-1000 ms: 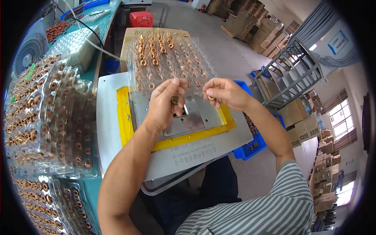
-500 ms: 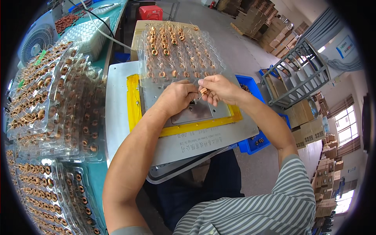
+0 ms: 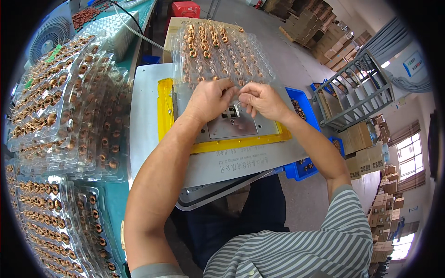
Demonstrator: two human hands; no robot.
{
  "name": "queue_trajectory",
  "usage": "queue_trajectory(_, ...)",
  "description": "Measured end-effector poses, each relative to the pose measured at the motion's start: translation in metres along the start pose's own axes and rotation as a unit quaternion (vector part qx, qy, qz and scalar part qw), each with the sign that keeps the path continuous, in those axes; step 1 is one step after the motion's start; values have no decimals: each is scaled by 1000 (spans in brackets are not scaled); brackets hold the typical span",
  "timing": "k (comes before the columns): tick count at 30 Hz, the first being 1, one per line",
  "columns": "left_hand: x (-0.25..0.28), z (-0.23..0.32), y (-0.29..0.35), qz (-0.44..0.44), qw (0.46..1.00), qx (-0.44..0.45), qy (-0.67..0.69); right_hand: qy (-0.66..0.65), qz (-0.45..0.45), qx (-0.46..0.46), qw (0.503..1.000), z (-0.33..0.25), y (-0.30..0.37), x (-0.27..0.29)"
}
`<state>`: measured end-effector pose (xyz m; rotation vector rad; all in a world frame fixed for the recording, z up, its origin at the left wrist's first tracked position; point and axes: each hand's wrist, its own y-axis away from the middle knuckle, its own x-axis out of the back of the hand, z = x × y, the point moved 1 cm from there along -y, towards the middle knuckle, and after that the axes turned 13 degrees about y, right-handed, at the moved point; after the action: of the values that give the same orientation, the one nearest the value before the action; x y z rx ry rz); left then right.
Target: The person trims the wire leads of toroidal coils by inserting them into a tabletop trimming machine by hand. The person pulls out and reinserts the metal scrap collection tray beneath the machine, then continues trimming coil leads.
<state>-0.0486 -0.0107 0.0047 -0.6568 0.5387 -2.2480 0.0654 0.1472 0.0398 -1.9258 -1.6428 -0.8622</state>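
Observation:
Over the middle of the grey work plate, my left hand (image 3: 208,102) and my right hand (image 3: 266,103) meet fingertip to fingertip. Both are closed in a pinch. A thin wire lead (image 3: 238,104) shows between them. The copper-wound ring coil seen in my right fingers a moment before is hidden behind them now. Just below the fingertips is a metal plate (image 3: 232,129) with small square slots, bordered by yellow tape (image 3: 165,104). Beyond my hands, a clear plastic tray (image 3: 178,60) carries rows of similar coils with loose leads.
Tall stacks of coil-filled clear trays (image 3: 60,132) stand on the green table at left, with a fan (image 3: 48,41) behind. A cardboard box (image 3: 174,30) sits under the far tray. Blue bins (image 3: 313,118) of parts lie at right, near a metal cart (image 3: 354,95).
The view has shifted slightly. My hands have moved a little away from me over the plate, uncovering its slots. The coil has gone out of sight behind my right fingers.

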Motion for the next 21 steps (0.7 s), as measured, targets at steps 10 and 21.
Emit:
queue_trajectory(10,-1,-3,0,48,998,-42,23,10,6,-7,1000,10,-3,-20)
queue_trajectory(21,-2,-1,-1,24,999,-29,-8,306,153,261,903,12,-2,-15)
